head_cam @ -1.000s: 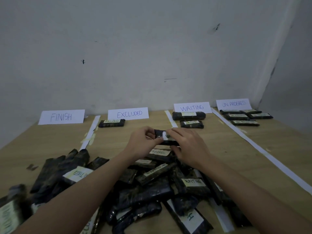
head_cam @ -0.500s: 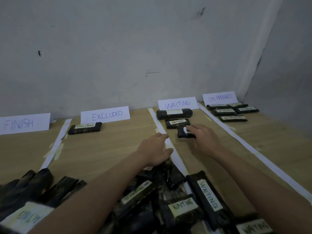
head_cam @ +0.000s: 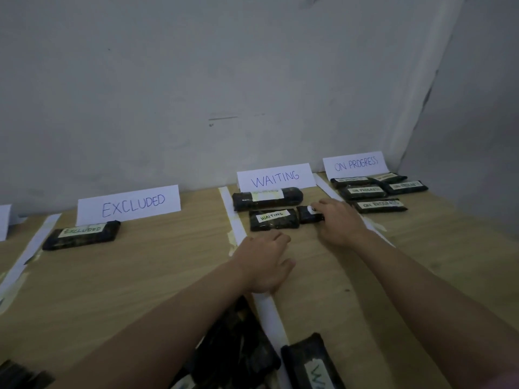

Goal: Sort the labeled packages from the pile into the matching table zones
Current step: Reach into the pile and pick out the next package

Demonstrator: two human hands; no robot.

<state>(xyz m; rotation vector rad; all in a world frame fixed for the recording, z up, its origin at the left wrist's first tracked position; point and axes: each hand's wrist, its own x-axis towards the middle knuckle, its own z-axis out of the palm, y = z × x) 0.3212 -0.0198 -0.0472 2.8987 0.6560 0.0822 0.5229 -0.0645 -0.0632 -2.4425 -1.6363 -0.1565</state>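
My right hand (head_cam: 338,220) holds a small black package (head_cam: 307,214) by its right end and sets it on the table in the WAITING zone, just right of a package labelled WAITING (head_cam: 273,219). A longer package (head_cam: 266,197) lies behind them under the WAITING sign (head_cam: 275,176). My left hand (head_cam: 265,265) rests flat on the table over the white dividing strip (head_cam: 268,310), fingers relaxed, holding nothing. The pile of black packages (head_cam: 238,355) shows at the bottom edge, partly hidden by my left forearm.
An EXCLUDED sign (head_cam: 129,203) stands over one labelled package (head_cam: 82,234). Several packages (head_cam: 376,189) lie under the ON PROGRESS sign (head_cam: 355,164) at the right. A grey wall runs behind the wooden table (head_cam: 140,276), with a corner at the right.
My right hand carried the small package from over the pile forward to the WAITING zone and lowered it beside the others. My left hand let go and dropped flat onto the table.
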